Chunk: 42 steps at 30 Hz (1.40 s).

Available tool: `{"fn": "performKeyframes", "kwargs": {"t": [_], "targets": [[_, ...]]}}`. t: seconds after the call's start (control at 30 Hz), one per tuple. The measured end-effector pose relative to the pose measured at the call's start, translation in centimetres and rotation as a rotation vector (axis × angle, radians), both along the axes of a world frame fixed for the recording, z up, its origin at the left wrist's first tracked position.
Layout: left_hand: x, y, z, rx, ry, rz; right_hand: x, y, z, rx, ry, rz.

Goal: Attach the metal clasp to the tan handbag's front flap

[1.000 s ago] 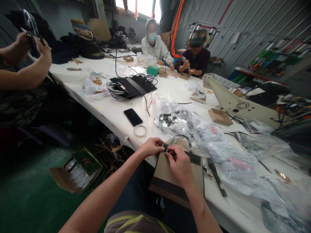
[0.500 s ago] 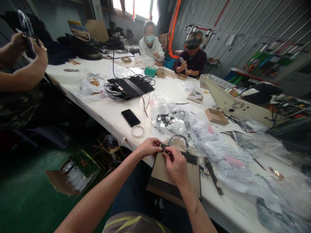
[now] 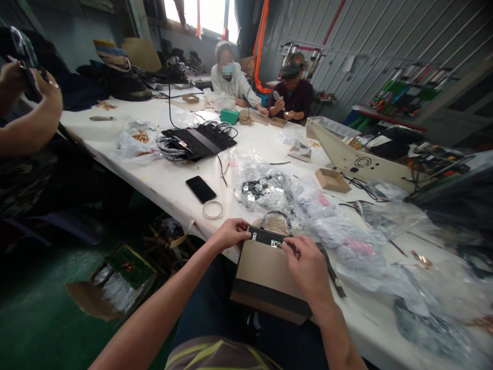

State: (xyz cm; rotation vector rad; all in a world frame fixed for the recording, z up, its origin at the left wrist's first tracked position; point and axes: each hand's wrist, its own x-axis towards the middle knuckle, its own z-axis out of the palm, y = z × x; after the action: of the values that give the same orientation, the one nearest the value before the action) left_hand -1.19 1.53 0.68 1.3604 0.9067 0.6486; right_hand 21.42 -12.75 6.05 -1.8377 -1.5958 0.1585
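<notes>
A tan and black handbag (image 3: 265, 270) rests tilted against the table edge, over my lap. Its arched handle (image 3: 278, 218) looks wrapped in clear plastic. Silvery metal fittings (image 3: 275, 244) show on the black band along its top. My left hand (image 3: 232, 234) pinches the band's left end between thumb and fingers. At the band's right part, my right hand (image 3: 308, 262) is closed, thumb and fingertips gripping the edge close to a metal fitting. Whether a small part is hidden under those fingertips I cannot make out.
On the white table (image 3: 173, 180) lie a phone (image 3: 201, 189), a tape roll (image 3: 212, 209), a bag of metal parts (image 3: 264, 189), crumpled plastic (image 3: 331, 226), a dark strip (image 3: 333, 272) and black handbags (image 3: 198, 141). Several co-workers sit around. An open carton (image 3: 115, 282) stands on the floor at left.
My right hand has moved right along the handbag's top band, uncovering the metal fittings. My left hand stays near the left corner. The view has shifted slightly; a co-worker in white reaches out an arm.
</notes>
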Motion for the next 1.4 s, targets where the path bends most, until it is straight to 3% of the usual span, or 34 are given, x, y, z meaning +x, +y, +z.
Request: {"fn": "performKeyframes", "kwargs": {"t": [0.1,0.23,0.37,0.53,0.63,0.73,0.9,1.1,1.4], "targets": [[0.1,0.1,0.2,-0.014,0.004,-0.002,0.2,-1.1,-0.3,-0.17,-0.068,-0.079],[0.1,-0.1,0.5,-0.032,0.007,-0.016,-0.4,-1.0,-0.9,-0.199,-0.067,-0.165],[0.1,-0.6,1.2,-0.03,0.039,-0.008,-0.7,-0.5,-0.2,-0.319,-0.141,-0.241],[0.5,-0.7,5.0,0.183,0.203,0.137,-1.3,0.3,1.6,-0.524,-0.294,-0.281],[0.8,-0.6,7.8,0.312,0.167,0.175,-1.9,0.5,2.3,-0.572,-0.352,-0.246],[1.3,-0.9,9.5,0.317,0.111,0.155,-2.6,0.4,2.6,-0.576,-0.405,-0.238],[2.4,-2.2,9.5,0.271,0.094,0.137,-3.4,0.0,2.3,-0.489,-0.387,-0.326],[3.6,-3.0,9.7,0.297,0.067,0.104,-3.1,0.2,1.9,-0.491,-0.298,-0.352],[2.5,-3.0,10.5,0.347,0.089,0.126,-2.8,-0.1,1.7,-0.497,-0.286,-0.31]]}}
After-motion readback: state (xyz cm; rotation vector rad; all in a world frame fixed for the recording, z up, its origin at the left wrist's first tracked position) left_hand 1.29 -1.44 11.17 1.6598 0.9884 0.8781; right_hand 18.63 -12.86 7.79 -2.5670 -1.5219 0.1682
